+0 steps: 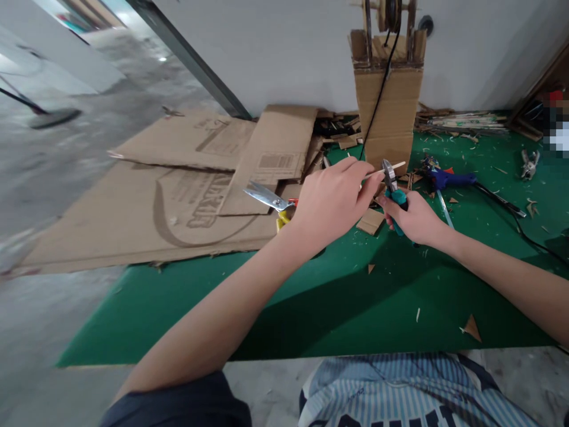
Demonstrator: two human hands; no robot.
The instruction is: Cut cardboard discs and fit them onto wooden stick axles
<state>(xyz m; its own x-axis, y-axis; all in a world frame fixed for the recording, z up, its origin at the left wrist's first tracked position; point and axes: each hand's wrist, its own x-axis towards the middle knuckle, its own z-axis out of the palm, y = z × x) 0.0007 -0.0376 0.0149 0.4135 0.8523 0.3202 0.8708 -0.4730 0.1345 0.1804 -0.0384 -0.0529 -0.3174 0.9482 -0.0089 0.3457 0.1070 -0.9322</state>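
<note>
My left hand [336, 198] pinches a thin wooden stick [399, 165] whose free end points to the right. In my right hand [415, 218] are pliers [390, 175] with teal and black handles, and their metal jaws are at the stick. Whether the jaws bite into the wood I cannot tell. Just behind both hands stands a tall cardboard tower [391, 107] with a spool [393, 13] at its top and a black cord [379, 98] hanging from it. Beside my left wrist lie scissors [271, 198], partly hidden, with yellow showing at the handle.
Flat cardboard sheets [191, 201] cover the left of the green table [311, 320] and overhang its edge. A blue glue gun [453, 179] with a cord lies right of the tower. Thin sticks [466, 121] are heaped along the wall, and a metal clamp [530, 164] lies far right.
</note>
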